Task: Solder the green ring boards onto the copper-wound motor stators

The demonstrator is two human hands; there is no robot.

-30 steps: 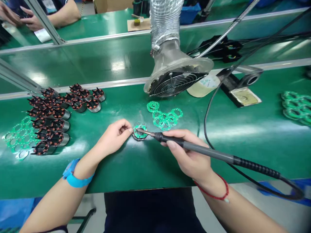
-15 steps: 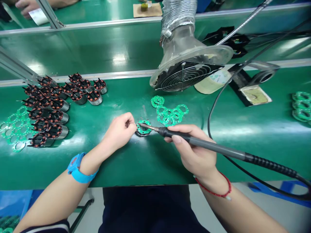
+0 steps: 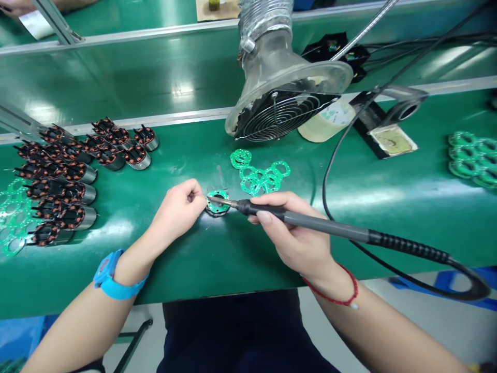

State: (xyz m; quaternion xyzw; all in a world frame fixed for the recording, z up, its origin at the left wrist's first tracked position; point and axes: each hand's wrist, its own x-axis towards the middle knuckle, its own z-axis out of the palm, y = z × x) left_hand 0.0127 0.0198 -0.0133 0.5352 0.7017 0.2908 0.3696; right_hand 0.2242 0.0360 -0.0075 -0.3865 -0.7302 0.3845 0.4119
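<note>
My right hand point(image 3: 295, 233) is closed around a soldering iron point(image 3: 326, 226), its tip pointing left. The tip lies over the left part of a green ring-shaped circuit board point(image 3: 219, 209), which sits on a dark motor stator in the middle of the green bench. At that board's left edge, my left hand point(image 3: 179, 210) is pinched closed; whatever is between its fingertips is too small to make out. Beyond the iron lies a loose pile of green ring boards point(image 3: 261, 178).
Several copper-wound stators point(image 3: 77, 194) stand at the left beside more ring boards point(image 3: 15, 212). A fume extractor hood point(image 3: 287, 98) hangs over the back. Behind the iron's black cable point(image 3: 330, 176) are a soldering stand with sponge point(image 3: 393, 141) and stacked green boards point(image 3: 471, 158).
The whole view has shifted, so bench items appear farther left. Both hands keep their grips, and the iron's tip stays at the board's left side.
</note>
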